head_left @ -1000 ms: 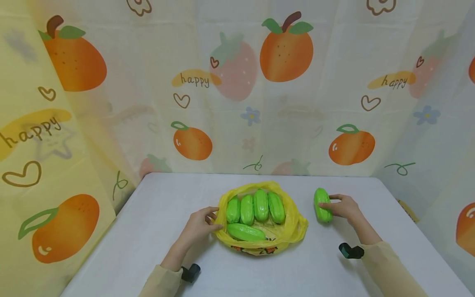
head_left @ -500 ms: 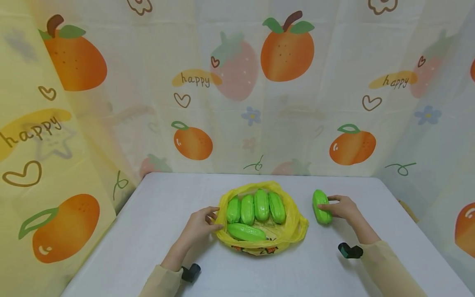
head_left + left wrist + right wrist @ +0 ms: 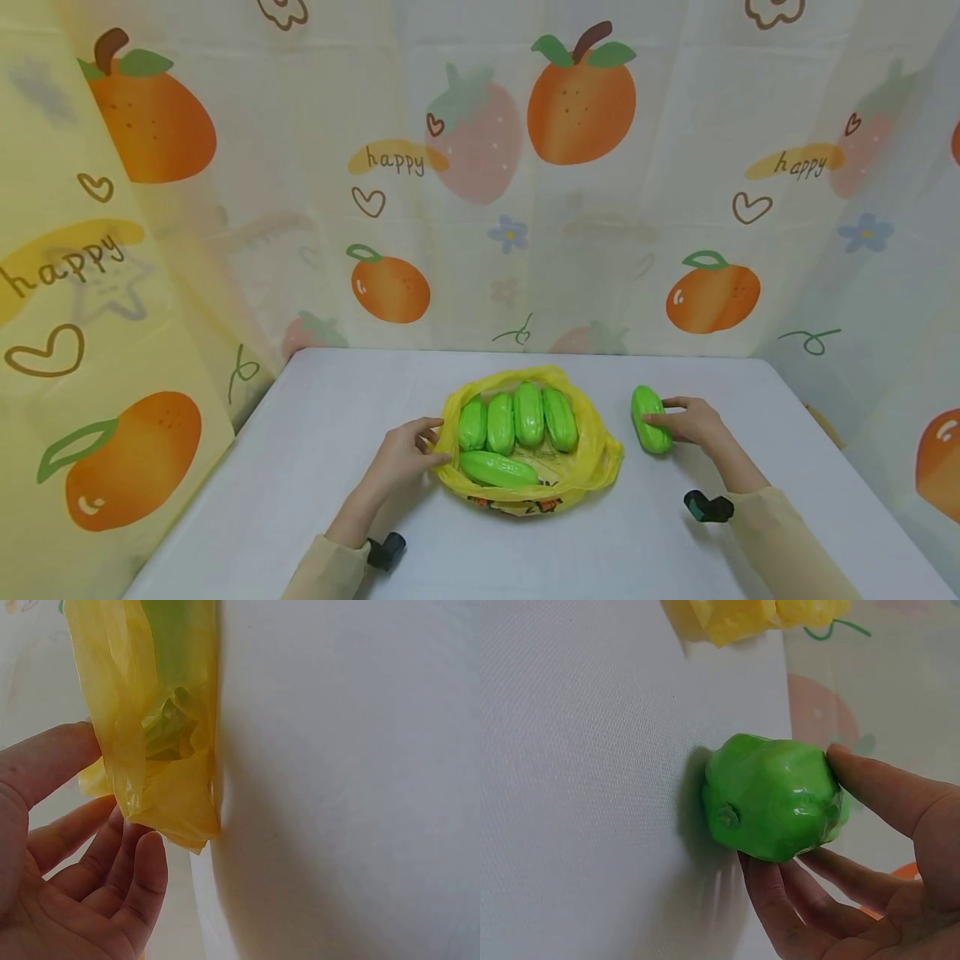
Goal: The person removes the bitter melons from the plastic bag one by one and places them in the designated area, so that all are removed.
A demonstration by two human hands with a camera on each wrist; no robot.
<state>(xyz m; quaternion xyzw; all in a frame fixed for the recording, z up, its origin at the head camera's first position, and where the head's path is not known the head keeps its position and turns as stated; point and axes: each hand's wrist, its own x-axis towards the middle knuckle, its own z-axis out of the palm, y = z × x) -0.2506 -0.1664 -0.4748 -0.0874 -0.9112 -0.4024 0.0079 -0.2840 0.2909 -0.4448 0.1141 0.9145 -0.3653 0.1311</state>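
Note:
My right hand (image 3: 693, 419) grips a short, glossy green toy cucumber (image 3: 647, 421), thumb on one side and fingers on the other. In the right wrist view the cucumber (image 3: 769, 799) shows its end with a small stem nub, close over the white cloth. A yellow plastic bag (image 3: 592, 471) sits mouth-up at the table's middle, its rim spread wide, with several like cucumbers (image 3: 528, 414) inside. My left hand (image 3: 405, 454) holds the bag's left edge between thumb and fingers; in the left wrist view the bag's thin film (image 3: 127, 750) overlaps some fingertips.
The table (image 3: 465, 558) is covered in white cloth. A fruit-print curtain (image 3: 465, 225) hangs behind it and along both sides. Each wrist carries a small black camera, one at the left sleeve (image 3: 386, 552), one at the right (image 3: 708, 507).
The cucumber in my right hand has shifted slightly left and toward me, its top end tilting a little left. My left hand and the bag have stayed in place.

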